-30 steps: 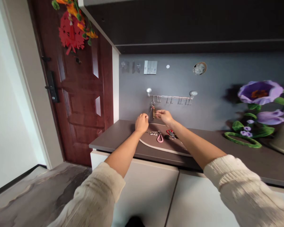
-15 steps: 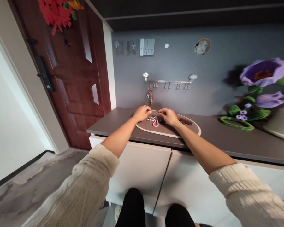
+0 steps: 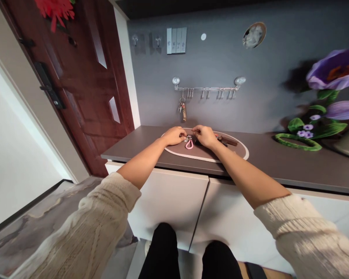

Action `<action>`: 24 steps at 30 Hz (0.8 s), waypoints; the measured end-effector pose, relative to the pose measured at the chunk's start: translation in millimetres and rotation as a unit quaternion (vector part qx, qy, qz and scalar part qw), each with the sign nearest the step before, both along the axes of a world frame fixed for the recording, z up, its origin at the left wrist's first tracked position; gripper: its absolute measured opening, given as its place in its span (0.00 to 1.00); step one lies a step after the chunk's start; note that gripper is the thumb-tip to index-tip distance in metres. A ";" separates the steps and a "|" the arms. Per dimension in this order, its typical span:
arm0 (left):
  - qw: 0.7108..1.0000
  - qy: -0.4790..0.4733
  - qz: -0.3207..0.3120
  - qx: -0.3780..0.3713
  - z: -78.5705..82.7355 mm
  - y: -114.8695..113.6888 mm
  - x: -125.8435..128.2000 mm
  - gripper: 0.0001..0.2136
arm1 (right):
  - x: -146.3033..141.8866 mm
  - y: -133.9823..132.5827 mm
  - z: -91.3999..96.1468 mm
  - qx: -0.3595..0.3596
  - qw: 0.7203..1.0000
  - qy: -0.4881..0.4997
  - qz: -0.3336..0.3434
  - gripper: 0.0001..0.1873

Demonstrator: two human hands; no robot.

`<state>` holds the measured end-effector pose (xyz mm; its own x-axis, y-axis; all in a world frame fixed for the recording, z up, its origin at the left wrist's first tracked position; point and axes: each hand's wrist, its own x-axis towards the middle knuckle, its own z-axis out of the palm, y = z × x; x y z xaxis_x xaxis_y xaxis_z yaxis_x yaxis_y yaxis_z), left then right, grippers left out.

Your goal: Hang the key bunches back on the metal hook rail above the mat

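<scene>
A bunch of keys (image 3: 187,138) with a pink loop strap (image 3: 189,145) lies on an oval brown mat (image 3: 200,157) with a pale rim. My left hand (image 3: 175,136) is closed at the left side of the bunch, its fingertips on the metal keys. Just to the right, my right hand (image 3: 204,136) is bent into a pinch above the mat, close to the bunch; what its fingertips hold, if anything, is too small to make out. Beyond the right wrist lie dark items and a brown strap (image 3: 229,142), partly hidden by that hand.
A clear rail (image 3: 208,89) with several small hooks is fixed to the grey wall; a key ring with a brown tag (image 3: 184,111) hangs at its left end. A purple plush flower (image 3: 336,73) stands on the counter (image 3: 267,159) at right. A dark red door (image 3: 90,100) is at left.
My left hand has come down onto the keys, and my right hand has lowered slightly beside them. The view has tilted downward and a little closer.
</scene>
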<state>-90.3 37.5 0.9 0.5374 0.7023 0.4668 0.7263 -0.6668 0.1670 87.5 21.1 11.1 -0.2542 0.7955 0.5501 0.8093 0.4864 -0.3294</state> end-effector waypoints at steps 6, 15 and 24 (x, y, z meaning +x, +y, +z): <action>1.000 0.018 0.009 0.013 0.0 2.8 -0.1 0.11 | -0.7 4.4 -1.5 0.015 1.000 -0.001 0.008 0.13; 0.998 -0.024 0.038 0.046 -0.2 7.4 -0.7 0.11 | -0.5 4.7 -1.0 0.020 1.000 0.002 0.015 0.13; 0.991 -0.092 0.068 0.069 2.9 6.0 -0.8 0.12 | -1.5 4.0 0.0 0.015 1.000 0.008 0.005 0.12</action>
